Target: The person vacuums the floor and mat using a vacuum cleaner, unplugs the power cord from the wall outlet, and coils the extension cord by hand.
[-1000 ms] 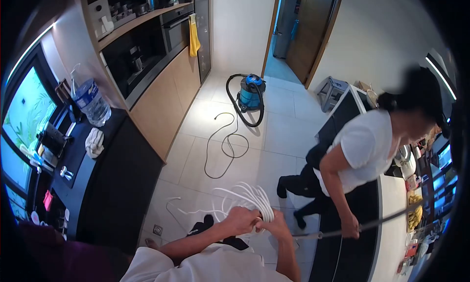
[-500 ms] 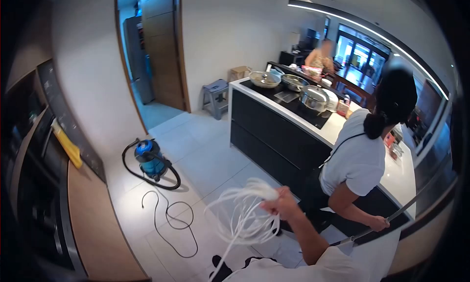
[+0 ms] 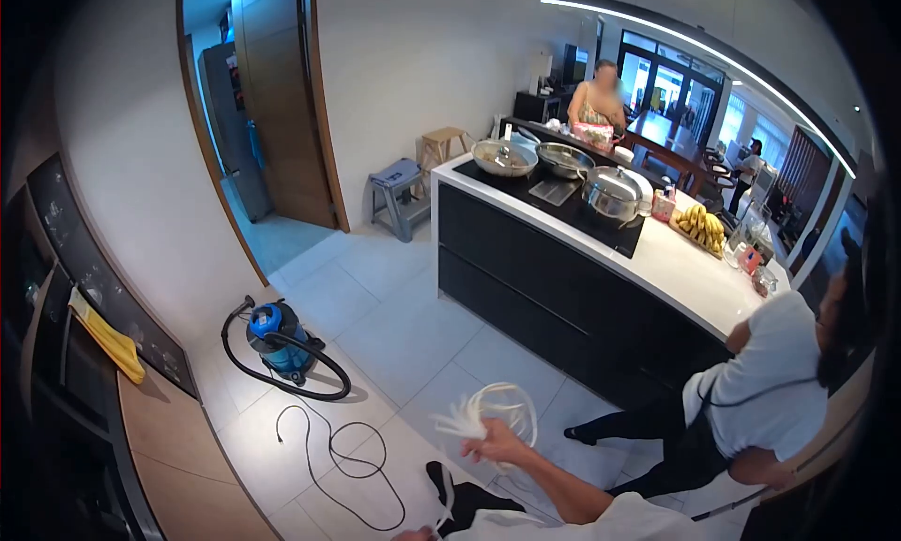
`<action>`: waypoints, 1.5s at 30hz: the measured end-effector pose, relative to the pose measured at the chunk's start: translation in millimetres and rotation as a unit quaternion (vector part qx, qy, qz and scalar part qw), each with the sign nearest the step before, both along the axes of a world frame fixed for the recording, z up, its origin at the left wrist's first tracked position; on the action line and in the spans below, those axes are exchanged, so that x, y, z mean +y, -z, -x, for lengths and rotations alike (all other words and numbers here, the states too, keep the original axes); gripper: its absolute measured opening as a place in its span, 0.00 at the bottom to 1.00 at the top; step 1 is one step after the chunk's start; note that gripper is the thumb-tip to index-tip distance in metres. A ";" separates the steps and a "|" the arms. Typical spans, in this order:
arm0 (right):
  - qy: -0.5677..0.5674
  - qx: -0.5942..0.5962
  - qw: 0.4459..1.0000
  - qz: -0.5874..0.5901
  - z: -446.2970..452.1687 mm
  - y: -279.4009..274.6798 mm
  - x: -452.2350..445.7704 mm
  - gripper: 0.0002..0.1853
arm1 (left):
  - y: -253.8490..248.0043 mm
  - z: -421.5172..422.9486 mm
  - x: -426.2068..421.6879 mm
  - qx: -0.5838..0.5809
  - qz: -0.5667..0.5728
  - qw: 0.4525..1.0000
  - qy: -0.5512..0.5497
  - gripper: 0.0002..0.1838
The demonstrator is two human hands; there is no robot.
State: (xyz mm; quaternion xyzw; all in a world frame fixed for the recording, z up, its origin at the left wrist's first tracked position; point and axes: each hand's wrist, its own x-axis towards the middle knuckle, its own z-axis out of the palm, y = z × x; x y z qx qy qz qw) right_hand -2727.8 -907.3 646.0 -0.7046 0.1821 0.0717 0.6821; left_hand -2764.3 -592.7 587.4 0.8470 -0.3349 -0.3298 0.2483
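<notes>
In the head view, my right hand [image 3: 497, 444] is closed on a loosely looped coil of white cord [image 3: 511, 405], held up above the floor. The loops spread above and beside my fingers, and some are blurred by motion. At the bottom edge shows a small part of my left hand [image 3: 414, 535], mostly cut off by the frame. A strand of the same white cord runs down to it and appears gripped there.
A blue vacuum cleaner [image 3: 282, 339] with a black hose stands on the tiles, its dark power cord [image 3: 343, 461] lying loose nearby. On the right, a co-worker in a white shirt [image 3: 760, 400] bends beside the kitchen island [image 3: 554, 269]. Pans, a pot [image 3: 615, 196] and bananas [image 3: 701, 229] sit on top.
The view has shifted to the right. My right hand and the coil have come lower, and the loops look more bunched. The co-worker has bent down and moved right; my left hand now shows.
</notes>
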 end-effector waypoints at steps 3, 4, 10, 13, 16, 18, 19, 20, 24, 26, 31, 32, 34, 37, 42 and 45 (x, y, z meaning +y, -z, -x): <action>-0.119 -0.082 0.990 -0.008 -24.2 42.6 21.5 0.15 | -60.5 -59.1 -89.2 -0.027 0.027 0.999 -0.009 0.11; -0.165 -0.094 0.981 -0.051 -31.2 39.7 29.6 0.18 | -74.0 -75.8 -102.7 -0.104 0.058 0.993 -0.008 0.11; -0.317 -0.108 0.939 -0.075 -102.5 -0.8 15.9 0.24 | -96.8 -165.5 -92.2 -0.031 0.049 0.987 -0.151 0.16; -0.278 -0.008 0.960 -0.024 -128.8 -34.5 18.1 0.14 | -104.6 -184.7 -66.6 -0.051 0.026 0.984 -0.166 0.13; -0.193 0.072 0.977 -0.063 -158.7 -46.1 3.6 0.07 | -56.7 -203.0 -24.7 -0.111 -0.021 0.969 -0.218 0.10; -0.111 0.040 0.986 -0.119 -173.8 -48.6 -11.6 0.07 | -16.4 -205.3 0.4 -0.085 -0.008 0.955 -0.284 0.09; -0.070 0.031 0.991 -0.105 -182.6 -51.3 -19.4 0.06 | 3.1 -210.8 9.1 -0.063 0.015 0.945 -0.321 0.08; -0.030 0.025 0.995 -0.089 -189.2 -53.9 -27.3 0.06 | 24.0 -213.4 19.4 -0.057 0.020 0.942 -0.329 0.08; 0.093 -0.047 0.987 -0.119 -199.4 -81.4 -67.0 0.07 | 64.0 -223.5 64.4 -0.029 0.077 0.878 -0.472 0.14; 0.114 -0.079 0.989 -0.060 -188.6 -87.5 -72.0 0.08 | 45.2 -250.1 64.4 0.075 0.099 0.853 -0.506 0.09; 0.282 -0.106 0.954 -0.001 -145.3 -77.8 -53.5 0.09 | 32.6 -324.9 65.5 -0.199 -0.006 0.936 -0.292 0.13; 0.324 -0.099 0.941 0.024 -135.4 -72.2 -44.9 0.09 | 38.1 -336.2 63.1 -0.198 -0.052 0.951 -0.232 0.14; 0.383 -0.090 0.918 0.057 -114.7 -63.8 -22.0 0.09 | 26.1 -357.1 57.9 -0.228 -0.113 0.964 -0.082 0.12; 0.459 0.006 0.885 0.077 -75.4 -41.9 9.6 0.08 | 41.5 -363.5 50.1 -0.217 -0.119 0.961 0.120 0.09; 0.518 0.093 0.845 0.096 6.3 -24.0 62.4 0.06 | -5.6 -308.2 11.6 -0.183 -0.083 0.883 0.425 0.06; 0.515 0.070 0.853 0.037 50.9 -30.6 93.1 0.11 | -44.0 -244.7 -45.9 -0.168 0.126 0.772 0.601 0.04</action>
